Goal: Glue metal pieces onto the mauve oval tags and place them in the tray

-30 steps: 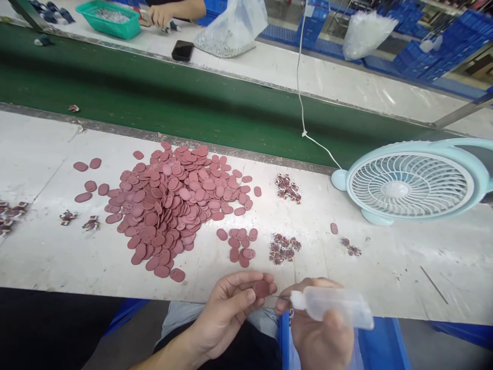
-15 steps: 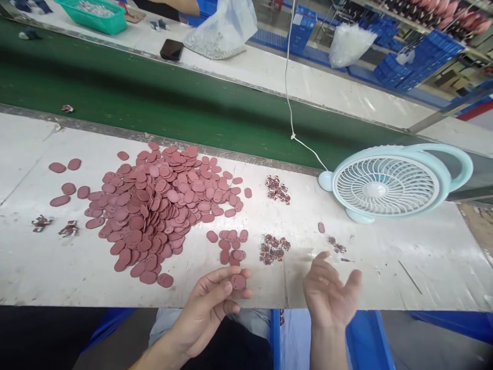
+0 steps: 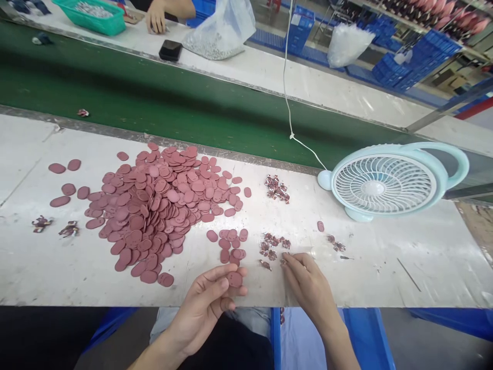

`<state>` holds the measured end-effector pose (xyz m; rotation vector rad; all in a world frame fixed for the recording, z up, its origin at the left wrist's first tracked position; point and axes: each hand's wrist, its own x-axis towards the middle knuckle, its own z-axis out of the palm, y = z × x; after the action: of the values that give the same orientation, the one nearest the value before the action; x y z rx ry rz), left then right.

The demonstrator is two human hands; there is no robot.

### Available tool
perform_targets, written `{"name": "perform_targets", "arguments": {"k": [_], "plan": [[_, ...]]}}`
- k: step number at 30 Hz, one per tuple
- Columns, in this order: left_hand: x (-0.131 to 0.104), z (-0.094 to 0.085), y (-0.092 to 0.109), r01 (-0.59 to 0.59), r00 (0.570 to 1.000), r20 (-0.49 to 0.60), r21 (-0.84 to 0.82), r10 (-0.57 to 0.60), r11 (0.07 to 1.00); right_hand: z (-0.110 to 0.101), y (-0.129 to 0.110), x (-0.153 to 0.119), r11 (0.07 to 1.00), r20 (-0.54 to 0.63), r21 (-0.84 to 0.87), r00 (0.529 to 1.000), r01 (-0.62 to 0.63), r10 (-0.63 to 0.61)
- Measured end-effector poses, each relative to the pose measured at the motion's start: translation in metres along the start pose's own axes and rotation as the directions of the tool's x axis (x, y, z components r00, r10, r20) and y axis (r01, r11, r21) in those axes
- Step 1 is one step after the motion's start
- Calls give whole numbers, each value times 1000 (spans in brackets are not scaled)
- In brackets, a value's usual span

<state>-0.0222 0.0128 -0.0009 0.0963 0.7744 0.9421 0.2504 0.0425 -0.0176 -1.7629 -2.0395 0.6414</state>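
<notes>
Between the thumb and fingers of my left hand [image 3: 208, 303] is a flat reddish-brown oval disc [image 3: 234, 279] with small holes, held just above the table's front edge. My right hand [image 3: 310, 282] reaches palm down to a loose cluster of small brown-and-white parts [image 3: 271, 240]. Its fingertips are pinched together at the cluster's right side, with a bit of one small part showing at them. Just left of that cluster lies a small group of the same discs [image 3: 231, 241]. A large heap of discs [image 3: 162, 205] spreads farther left.
Another small cluster of parts [image 3: 276, 188] lies farther back. A light blue fan [image 3: 385, 182] stands at the right, its white cord [image 3: 287, 97] crossing the green belt [image 3: 154, 103]. Across the belt are a person's hand [image 3: 156, 18], a phone [image 3: 170, 50] and a clear bag [image 3: 219, 38].
My right hand has turned from open, palm up, to a pinch at the small parts, moving left and spreading some of them. A person's hand has appeared across the belt.
</notes>
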Motion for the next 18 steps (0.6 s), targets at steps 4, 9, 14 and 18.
{"name": "perform_targets", "arguments": {"k": [4,9,14,18], "plan": [[3,2,-2,12,1000,4,8,-12,1000,-1,-11,-6,999,-100,-9,994,-38,37],[3,8,-8,-3,999,46,44,1,999,-6,-58,-22,817,-77,547,960,-184,269],[1,11,-14,-83,994,82,117,74,990,-1,-105,-29,576,108,793,977,-197,185],[0,10,-16,-132,987,115,173,113,976,4,-112,-24,605,121,766,973,-218,198]]}}
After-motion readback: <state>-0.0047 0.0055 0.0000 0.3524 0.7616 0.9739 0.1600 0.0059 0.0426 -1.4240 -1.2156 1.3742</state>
